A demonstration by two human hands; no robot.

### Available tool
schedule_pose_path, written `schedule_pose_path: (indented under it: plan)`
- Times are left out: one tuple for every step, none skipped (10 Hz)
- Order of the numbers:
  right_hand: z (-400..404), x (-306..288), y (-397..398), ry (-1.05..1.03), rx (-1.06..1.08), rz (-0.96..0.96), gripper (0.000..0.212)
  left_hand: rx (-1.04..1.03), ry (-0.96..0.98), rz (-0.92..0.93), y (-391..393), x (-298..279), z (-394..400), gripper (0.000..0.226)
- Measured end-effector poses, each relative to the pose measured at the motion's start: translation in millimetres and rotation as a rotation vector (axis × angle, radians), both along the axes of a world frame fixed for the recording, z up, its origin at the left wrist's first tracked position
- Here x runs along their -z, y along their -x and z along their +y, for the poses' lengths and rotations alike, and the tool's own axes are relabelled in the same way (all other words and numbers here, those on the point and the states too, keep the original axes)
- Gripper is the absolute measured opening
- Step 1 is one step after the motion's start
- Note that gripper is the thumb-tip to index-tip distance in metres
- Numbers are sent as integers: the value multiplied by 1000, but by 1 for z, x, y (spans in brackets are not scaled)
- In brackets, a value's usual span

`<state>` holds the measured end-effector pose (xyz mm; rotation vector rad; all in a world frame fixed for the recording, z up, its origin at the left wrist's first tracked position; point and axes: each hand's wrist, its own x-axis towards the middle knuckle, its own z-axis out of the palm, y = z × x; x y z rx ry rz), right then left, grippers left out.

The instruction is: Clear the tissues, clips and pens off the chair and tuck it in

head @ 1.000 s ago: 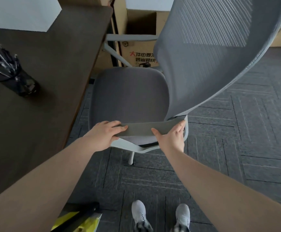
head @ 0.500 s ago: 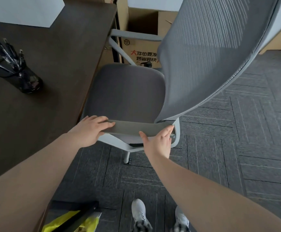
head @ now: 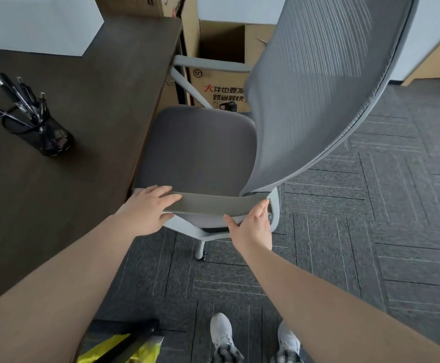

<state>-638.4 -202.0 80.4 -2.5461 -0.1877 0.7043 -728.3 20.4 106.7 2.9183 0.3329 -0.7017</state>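
A grey office chair [head: 198,153] with a mesh back [head: 318,82] stands side-on beside the dark desk [head: 88,142]. Its seat is bare, and its left edge lies right at the desk's edge. My left hand [head: 148,205] rests flat on the near armrest [head: 208,204], fingers over its left end. Near the armrest's right end, my right hand [head: 253,226] grips it from below, thumb spread. On the desk at the left, a black mesh cup [head: 48,134] holds several pens.
Cardboard boxes [head: 221,48] stand behind the chair against the wall. A white block [head: 43,22] sits at the desk's far end. Something yellow and black [head: 119,347] lies on the grey carpet by my feet. Open carpet stretches to the right.
The chair has slid left toward the desk with both hands on the armrest; its seat edge now meets the desk edge.
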Motion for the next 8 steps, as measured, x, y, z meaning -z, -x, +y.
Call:
schedule_pose_path:
  plan:
    - [-7, -3, -4, 12, -42, 20, 105, -4, 8, 22, 1, -4, -6, 57]
    - [-14, -6, -7, 22, -74, 38, 99, 3, 12, 3, 0, -9, -14, 57]
    - [-22, -11, -13, 34, -101, 37, 92, 9, 11, -24, -4, -15, -21, 57]
    - [-27, -17, -17, 12, -103, 63, 86, 3, 10, -23, -7, -20, -26, 57]
    - [-31, -22, -22, 5, -121, 81, 81, 6, 12, -22, -7, -24, -30, 57]
    - [-39, -38, -27, 19, -187, 166, 70, -1, 23, -11, -8, -29, -33, 57]
    - [-55, -62, -31, -36, -207, 217, 53, -6, 26, -15, -8, -32, -34, 57]
    - [-81, -82, -37, -51, -162, 235, 43, 7, 34, 13, -10, -32, -35, 57]
